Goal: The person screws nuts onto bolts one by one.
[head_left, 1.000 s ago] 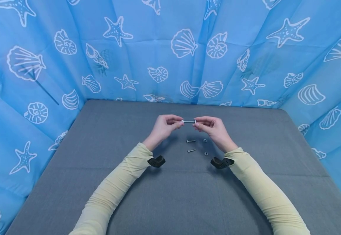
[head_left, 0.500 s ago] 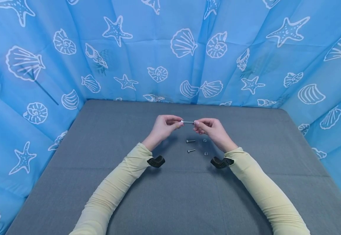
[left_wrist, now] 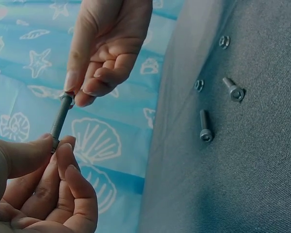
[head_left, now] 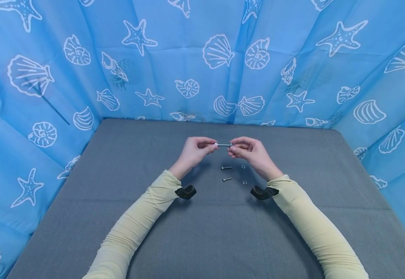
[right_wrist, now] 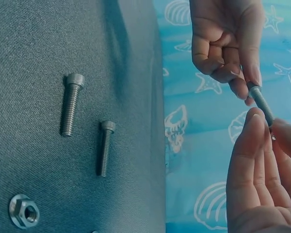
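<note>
A silver bolt (head_left: pixel 224 145) is held level between both hands above the table. My left hand (head_left: pixel 193 151) pinches its head end between thumb and fingers, seen close in the left wrist view. At the threaded end, my right hand (head_left: pixel 254 153) pinches a flange nut (left_wrist: pixel 67 97), partly hidden by the fingertips. In the right wrist view the bolt's threads (right_wrist: pixel 263 104) show between the two hands, while the nut is mostly covered by thumb and forefinger.
Two socket-head bolts, one farther (head_left: pixel 226 167) and one nearer (head_left: pixel 227 179), lie on the grey table (head_left: pixel 202 236) below the hands. To their right lie two flange nuts, a farther one (head_left: pixel 243 167) and a nearer one (head_left: pixel 244 182). A blue shell-patterned curtain (head_left: pixel 188 58) surrounds the table.
My right thumb and fingers have shifted their grip around the bolt's end, and the nut shows more than half a second ago. The left hand stays in place with the bolt.
</note>
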Available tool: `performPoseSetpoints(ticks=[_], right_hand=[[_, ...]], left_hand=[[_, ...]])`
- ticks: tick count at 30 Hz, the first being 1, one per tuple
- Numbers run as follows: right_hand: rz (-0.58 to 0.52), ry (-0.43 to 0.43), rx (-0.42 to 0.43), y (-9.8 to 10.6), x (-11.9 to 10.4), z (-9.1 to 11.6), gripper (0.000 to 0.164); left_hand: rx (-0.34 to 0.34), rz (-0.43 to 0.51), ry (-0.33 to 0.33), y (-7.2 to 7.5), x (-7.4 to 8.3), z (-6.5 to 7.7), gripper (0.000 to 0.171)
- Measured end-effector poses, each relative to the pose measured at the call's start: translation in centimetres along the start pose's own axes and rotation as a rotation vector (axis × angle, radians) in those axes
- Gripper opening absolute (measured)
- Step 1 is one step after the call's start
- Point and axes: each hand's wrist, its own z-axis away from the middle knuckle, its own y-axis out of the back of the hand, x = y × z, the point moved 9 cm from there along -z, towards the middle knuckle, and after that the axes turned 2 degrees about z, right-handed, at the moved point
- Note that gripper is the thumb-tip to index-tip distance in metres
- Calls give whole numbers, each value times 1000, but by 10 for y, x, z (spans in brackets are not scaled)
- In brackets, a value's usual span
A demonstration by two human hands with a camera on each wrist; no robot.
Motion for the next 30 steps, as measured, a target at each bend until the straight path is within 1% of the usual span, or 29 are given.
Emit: performPoseSetpoints(ticks=[6, 10, 15, 18, 20, 24, 28, 30], right_hand=[[-16, -26, 18, 1, 2, 0, 32], [-24, -57, 36, 2, 2, 1, 34], [23, -95, 54, 3, 5, 2, 35], [56, -124, 43, 2, 9, 1, 37], [58, -137, 30, 1, 11, 0, 39], [12, -116, -5, -3, 10, 0, 40], [-42, -84, -17, -5, 7, 1, 34], [-46, -83, -12, -4, 6, 1, 34]], left_hand=[[0, 47, 1, -2, -1, -1, 18], [-5, 66, 8, -2, -4, -1, 19], [-11, 26, -1, -3, -3, -1, 22], [-12, 14, -2, -4, -3, -2, 23], [-7, 15, 3, -3, -4, -2, 23], [12, 13, 13, -2, -7, -3, 22], [18, 11, 19, 0, -10, -3, 23], [16, 11, 24, 0, -11, -3, 23]])
